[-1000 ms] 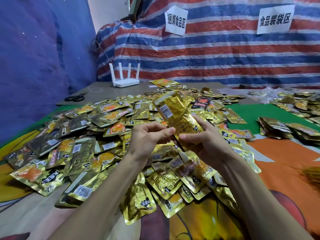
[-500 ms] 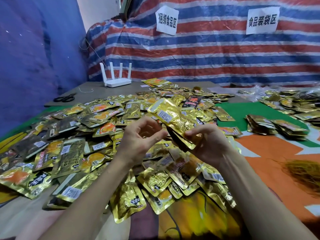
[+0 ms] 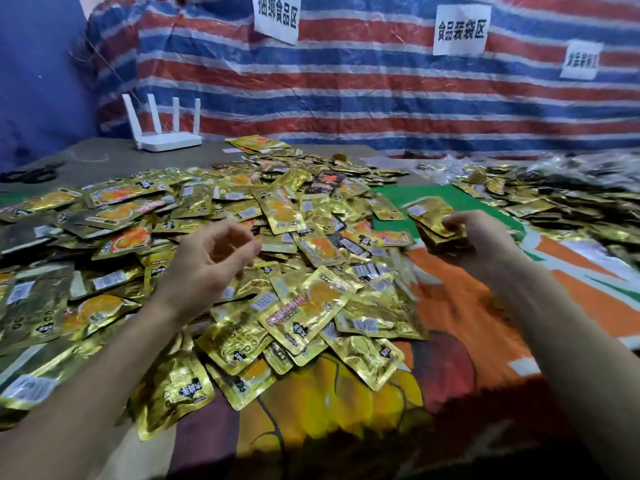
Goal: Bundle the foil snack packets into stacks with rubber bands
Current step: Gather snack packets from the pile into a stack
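Packet stack (image 3: 430,220) now farther right

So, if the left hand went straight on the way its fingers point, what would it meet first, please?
Most likely the loose pile of foil packets just beyond the left hand, though its height above them is unclear.

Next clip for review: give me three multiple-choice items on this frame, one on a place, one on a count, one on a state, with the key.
1. Where does the white router stand?
A. at the back left of the table
B. at its front right
C. at its front middle

2. How many antennas does it have?
A. two
B. four
C. six

3. What is the right hand doing?
A. resting open
B. pressing flat on the table
C. gripping a stack of foil packets

Key: 1 A, it sits on the bare grey corner by the striped tarp; 2 B, four stand upright; 3 C, its fingers curl round the stack.
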The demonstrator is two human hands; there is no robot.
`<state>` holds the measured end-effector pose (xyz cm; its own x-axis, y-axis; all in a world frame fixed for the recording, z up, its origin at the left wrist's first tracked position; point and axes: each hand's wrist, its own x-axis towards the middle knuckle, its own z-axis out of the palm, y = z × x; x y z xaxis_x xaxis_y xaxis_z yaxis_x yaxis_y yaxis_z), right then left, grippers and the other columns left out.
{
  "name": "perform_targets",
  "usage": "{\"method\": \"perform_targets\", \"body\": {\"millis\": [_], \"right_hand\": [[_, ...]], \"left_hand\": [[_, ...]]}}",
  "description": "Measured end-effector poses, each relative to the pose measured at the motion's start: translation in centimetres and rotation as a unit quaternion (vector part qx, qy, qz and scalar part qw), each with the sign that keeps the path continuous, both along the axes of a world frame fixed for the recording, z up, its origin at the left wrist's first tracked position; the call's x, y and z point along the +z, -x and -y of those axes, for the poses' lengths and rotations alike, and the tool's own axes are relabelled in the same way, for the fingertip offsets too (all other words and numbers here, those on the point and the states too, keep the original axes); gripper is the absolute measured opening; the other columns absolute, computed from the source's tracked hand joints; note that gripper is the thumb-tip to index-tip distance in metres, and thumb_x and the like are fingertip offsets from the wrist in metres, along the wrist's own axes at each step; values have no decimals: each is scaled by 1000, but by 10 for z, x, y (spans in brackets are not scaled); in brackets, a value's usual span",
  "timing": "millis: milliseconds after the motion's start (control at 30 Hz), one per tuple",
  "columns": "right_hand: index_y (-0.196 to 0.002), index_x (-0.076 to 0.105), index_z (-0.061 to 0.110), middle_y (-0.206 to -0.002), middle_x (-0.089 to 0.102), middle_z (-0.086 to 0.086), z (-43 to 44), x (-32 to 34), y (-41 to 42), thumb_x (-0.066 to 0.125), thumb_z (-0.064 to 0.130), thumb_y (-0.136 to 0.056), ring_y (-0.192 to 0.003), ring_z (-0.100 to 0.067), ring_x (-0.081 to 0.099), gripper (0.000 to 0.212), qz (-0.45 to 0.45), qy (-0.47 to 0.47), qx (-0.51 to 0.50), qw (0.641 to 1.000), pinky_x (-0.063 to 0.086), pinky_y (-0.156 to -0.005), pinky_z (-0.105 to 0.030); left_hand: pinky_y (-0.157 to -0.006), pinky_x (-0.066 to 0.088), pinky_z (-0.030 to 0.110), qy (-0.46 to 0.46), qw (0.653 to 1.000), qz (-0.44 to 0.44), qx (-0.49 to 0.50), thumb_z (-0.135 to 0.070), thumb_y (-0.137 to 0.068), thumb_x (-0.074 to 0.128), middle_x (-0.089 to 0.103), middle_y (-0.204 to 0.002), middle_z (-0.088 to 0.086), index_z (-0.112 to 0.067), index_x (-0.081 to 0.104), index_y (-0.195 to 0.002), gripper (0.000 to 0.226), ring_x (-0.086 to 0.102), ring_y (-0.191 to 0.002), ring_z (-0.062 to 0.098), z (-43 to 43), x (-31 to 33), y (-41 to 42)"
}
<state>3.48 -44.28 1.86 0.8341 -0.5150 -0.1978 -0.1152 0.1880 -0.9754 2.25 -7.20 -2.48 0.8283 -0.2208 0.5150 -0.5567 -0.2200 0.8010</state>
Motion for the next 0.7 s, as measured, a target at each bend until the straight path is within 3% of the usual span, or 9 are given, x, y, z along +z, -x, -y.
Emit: {"method": "perform_targets", "body": {"millis": [167,333,400,500,600,700], "right_hand": [[-87,58,9,-78,65,-15,73,5,-9,71,2,-79,-65,-28,64,17,-107,237,-25,965,53,-59,-36],[-108,59,-1,-91,58,-17,120,-7,-17,70,1,-81,-66,-29,59,29,-190,265,17,945,52,-55,-34],[-111,61,-3,-103,55,-17,125,-14,-26,74,1,-79,-74,-28,55,35,-192,312,-5,931,48,-59,-36],[-124,68,7,-117,61,-13,123,-21,-35,73,-2,-82,-99,-27,52,43,-147,358,-18,922,43,-75,-34],[-123,69,7,-120,68,-18,116,-28,-40,75,-1,-83,-96,-23,57,41,-108,389,-48,914,43,-68,-26],[-122,70,9,-120,69,-17,108,-30,-42,75,3,-83,-97,-24,60,40,-104,436,-74,891,46,-80,-29]], "left_hand": [[-66,55,38,-7,1000,-4,-5,-38,-80,63,65,-83,6,-12,66,-93,29,64,-71,27,1,-2,-2],[-64,54,43,-8,1000,-2,0,-37,-81,64,66,-77,8,-13,67,-90,25,64,-66,29,1,-2,-4],[-63,53,44,-9,1000,-3,3,-39,-81,64,66,-76,7,-14,67,-89,26,64,-65,28,1,-2,-4],[-62,53,41,-14,1000,-4,6,-39,-81,63,66,-75,6,-15,67,-88,25,64,-64,27,0,-3,-5],[-60,53,37,-14,1000,-6,12,-40,-81,63,66,-75,6,-15,67,-88,26,64,-63,27,0,-3,-5],[-60,53,39,-26,1000,-7,17,-41,-81,63,66,-75,3,-17,67,-88,26,64,-63,25,1,-2,-5]]}}
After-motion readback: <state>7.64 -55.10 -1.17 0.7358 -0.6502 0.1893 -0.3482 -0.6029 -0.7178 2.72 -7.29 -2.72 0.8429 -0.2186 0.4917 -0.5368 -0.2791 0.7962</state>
